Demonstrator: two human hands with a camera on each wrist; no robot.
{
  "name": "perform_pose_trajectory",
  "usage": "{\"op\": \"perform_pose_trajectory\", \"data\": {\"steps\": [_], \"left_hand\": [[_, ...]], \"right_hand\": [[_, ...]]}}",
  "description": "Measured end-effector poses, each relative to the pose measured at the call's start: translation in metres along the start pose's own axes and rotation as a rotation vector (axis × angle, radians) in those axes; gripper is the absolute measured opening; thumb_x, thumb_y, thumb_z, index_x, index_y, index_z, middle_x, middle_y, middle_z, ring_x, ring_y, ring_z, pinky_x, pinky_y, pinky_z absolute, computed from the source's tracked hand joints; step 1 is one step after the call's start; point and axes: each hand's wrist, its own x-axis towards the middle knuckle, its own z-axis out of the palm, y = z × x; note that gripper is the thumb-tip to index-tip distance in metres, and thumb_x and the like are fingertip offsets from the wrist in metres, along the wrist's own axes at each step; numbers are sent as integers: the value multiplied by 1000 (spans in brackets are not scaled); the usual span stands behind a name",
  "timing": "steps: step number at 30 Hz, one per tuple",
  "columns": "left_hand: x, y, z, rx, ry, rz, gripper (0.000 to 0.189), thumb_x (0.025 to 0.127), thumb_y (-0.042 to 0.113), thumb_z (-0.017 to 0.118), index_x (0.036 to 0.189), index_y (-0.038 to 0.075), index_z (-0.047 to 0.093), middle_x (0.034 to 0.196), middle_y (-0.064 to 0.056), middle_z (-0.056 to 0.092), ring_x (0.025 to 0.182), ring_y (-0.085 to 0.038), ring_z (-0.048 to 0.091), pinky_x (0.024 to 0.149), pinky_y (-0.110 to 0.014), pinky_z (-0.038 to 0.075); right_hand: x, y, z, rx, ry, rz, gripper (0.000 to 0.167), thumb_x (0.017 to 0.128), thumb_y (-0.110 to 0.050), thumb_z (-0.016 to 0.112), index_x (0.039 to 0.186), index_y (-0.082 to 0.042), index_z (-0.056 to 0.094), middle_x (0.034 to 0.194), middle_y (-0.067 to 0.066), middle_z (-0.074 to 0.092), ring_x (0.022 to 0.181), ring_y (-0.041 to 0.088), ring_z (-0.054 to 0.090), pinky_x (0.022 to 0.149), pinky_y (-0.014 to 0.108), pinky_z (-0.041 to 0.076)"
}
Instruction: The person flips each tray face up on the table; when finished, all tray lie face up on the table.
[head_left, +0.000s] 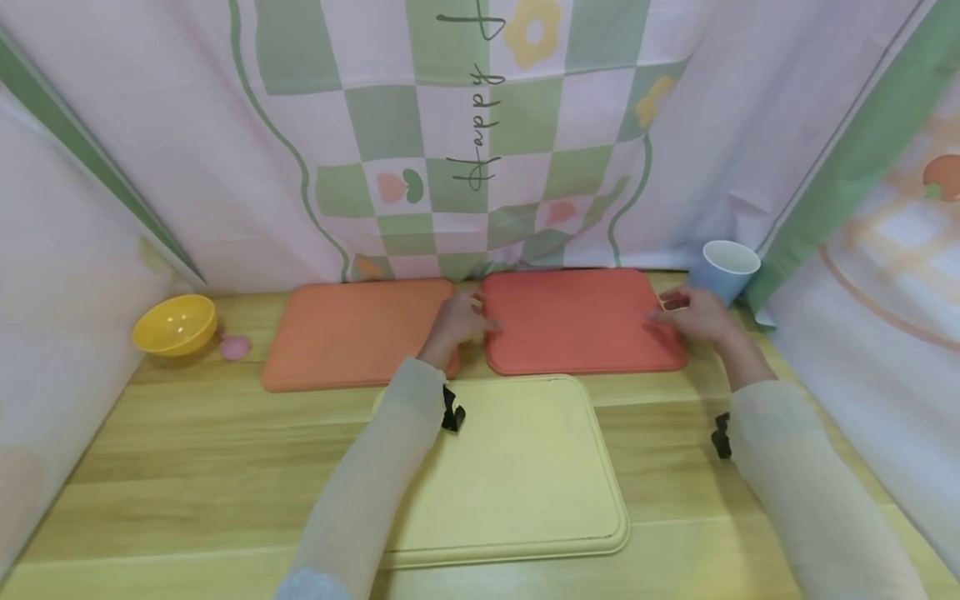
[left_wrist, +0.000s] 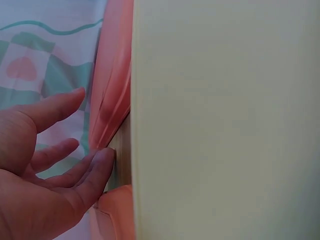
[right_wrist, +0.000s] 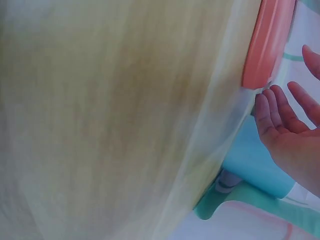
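Note:
A red rectangular board (head_left: 581,325) with rounded corners lies flat at the back of the table. My left hand (head_left: 460,319) is at its left edge, in the gap beside an orange board (head_left: 352,333). In the left wrist view the left fingers (left_wrist: 102,167) are loosely extended close to the red board's corner; whether they touch it I cannot tell. My right hand (head_left: 696,313) is at the red board's right edge, just in front of a blue cup (head_left: 723,271). The right wrist view shows those fingers (right_wrist: 275,107) spread beside the board's end, gripping nothing.
A pale yellow board (head_left: 517,467) lies nearest, partly under the left forearm. At the back left stand a yellow bowl (head_left: 176,327) and a small pink object (head_left: 235,347). A patterned curtain (head_left: 450,125) hangs right behind the boards, and cloth walls close both sides.

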Motion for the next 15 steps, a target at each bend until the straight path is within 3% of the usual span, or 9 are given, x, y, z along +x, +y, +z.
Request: {"op": "perform_pose_trajectory", "data": {"steps": [5, 9, 15], "left_hand": [[3, 1, 0, -8, -2, -20, 59, 84, 13, 83, 136, 5, 56, 118, -16, 66, 92, -27, 64, 75, -33, 53], [2, 1, 1, -41, 4, -27, 57, 84, 10, 83, 134, 3, 57, 109, -14, 67, 75, -23, 64, 68, -30, 51], [0, 1, 1, -52, 7, -31, 52, 84, 9, 82, 131, 1, 59, 106, -15, 67, 71, -17, 58, 64, -28, 47]], "right_hand": [[2, 9, 0, 29, -24, 26, 70, 100, -33, 66, 145, 13, 40, 139, 38, 46, 127, 48, 45, 106, 54, 40], [2, 13, 0, 66, -42, 45, 71, 100, -33, 66, 146, 13, 38, 141, 37, 45, 123, 43, 50, 98, 43, 47], [4, 14, -2, 116, -56, 75, 73, 100, -31, 67, 147, 15, 36, 144, 36, 44, 104, 20, 58, 82, 27, 52]]}}
